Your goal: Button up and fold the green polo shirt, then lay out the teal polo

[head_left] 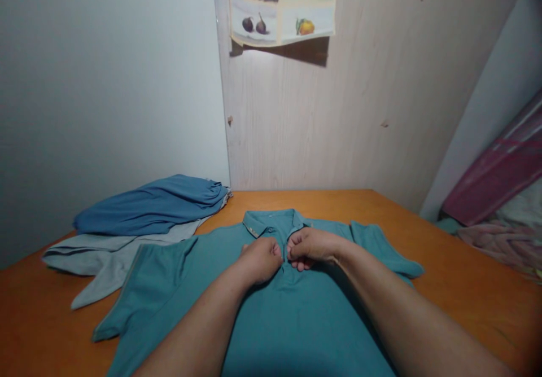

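A teal polo shirt (305, 320) lies front side up, its collar pointing away from me and its short sleeves spread to both sides. My left hand (261, 258) is closed on the left edge of the button placket, below the collar. Facing it, my right hand (311, 247) pinches the placket's other edge, just under the right collar point. A narrow gap separates the two hands. The fingers hide most of the placket, and I cannot make out a button between them.
The shirt rests on an orange-brown table (457, 303). At the back left lie a blue garment (156, 205) and a light grey garment (101, 275) beneath it. A wall with a fruit poster (282, 18) stands behind. Pink and pale fabrics (503, 241) are at the right.
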Demonstrator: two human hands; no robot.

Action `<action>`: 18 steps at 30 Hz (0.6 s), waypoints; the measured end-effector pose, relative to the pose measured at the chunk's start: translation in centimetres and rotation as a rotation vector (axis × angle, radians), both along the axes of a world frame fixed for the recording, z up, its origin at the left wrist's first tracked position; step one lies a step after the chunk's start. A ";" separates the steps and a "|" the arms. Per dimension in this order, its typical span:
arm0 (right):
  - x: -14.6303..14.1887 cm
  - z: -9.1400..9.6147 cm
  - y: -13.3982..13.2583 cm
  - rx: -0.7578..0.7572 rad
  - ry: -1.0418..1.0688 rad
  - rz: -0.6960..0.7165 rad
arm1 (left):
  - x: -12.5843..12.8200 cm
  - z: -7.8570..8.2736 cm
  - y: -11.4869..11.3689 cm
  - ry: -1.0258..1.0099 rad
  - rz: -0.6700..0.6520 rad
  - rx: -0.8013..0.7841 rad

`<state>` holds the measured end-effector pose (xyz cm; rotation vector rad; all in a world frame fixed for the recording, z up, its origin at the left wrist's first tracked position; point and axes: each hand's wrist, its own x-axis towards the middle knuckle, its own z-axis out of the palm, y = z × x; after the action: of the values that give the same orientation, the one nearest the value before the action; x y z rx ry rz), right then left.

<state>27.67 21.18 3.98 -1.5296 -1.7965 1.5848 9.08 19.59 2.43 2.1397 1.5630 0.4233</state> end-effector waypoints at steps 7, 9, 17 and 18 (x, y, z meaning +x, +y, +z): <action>0.0 -0.1 0.1 -0.002 0.049 -0.020 | -0.5 -0.5 0.4 -0.230 -0.076 0.010; -0.1 -0.1 0.1 0.001 0.058 -0.028 | -0.5 -0.3 0.4 -0.262 -0.082 0.001; -0.1 -0.4 0.3 0.012 0.073 -0.039 | -0.5 0.0 0.3 -0.271 -0.106 -0.025; -0.1 -0.3 0.3 0.013 0.078 -0.045 | -0.5 0.0 0.3 -0.271 -0.104 -0.026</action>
<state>27.59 21.49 3.66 -1.4714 -1.7155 1.5865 8.59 19.93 2.40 2.0345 1.2944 0.6249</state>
